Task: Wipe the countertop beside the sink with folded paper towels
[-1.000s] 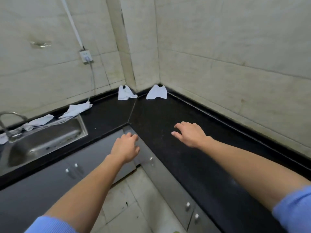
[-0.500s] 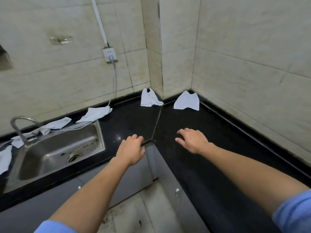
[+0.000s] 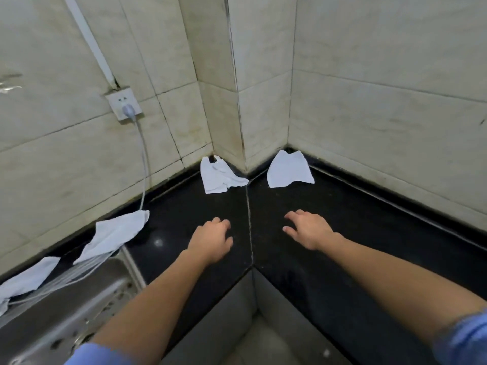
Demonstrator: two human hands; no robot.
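A black stone countertop (image 3: 342,233) wraps around a tiled corner. Two white paper towels lie at the back of it: a crumpled one (image 3: 217,176) left of the seam and a flatter one (image 3: 288,169) right of it. My left hand (image 3: 210,239) hovers over the counter just left of the seam, fingers loosely bent, holding nothing. My right hand (image 3: 307,229) is stretched out to the right of the seam, fingers spread and empty, short of the flatter towel. The steel sink (image 3: 66,306) sits at the lower left.
More white paper towels (image 3: 116,234) lie along the sink's back rim. A wall socket (image 3: 123,106) holds a plug whose white cable (image 3: 143,159) drops to the counter. Tiled walls close off the back. Grey cabinet fronts (image 3: 237,312) and the floor lie below the counter's edge.
The view has moved closer to the corner and tilted down. Both hands have advanced over the counter toward the two towels at the back; neither has touched anything.
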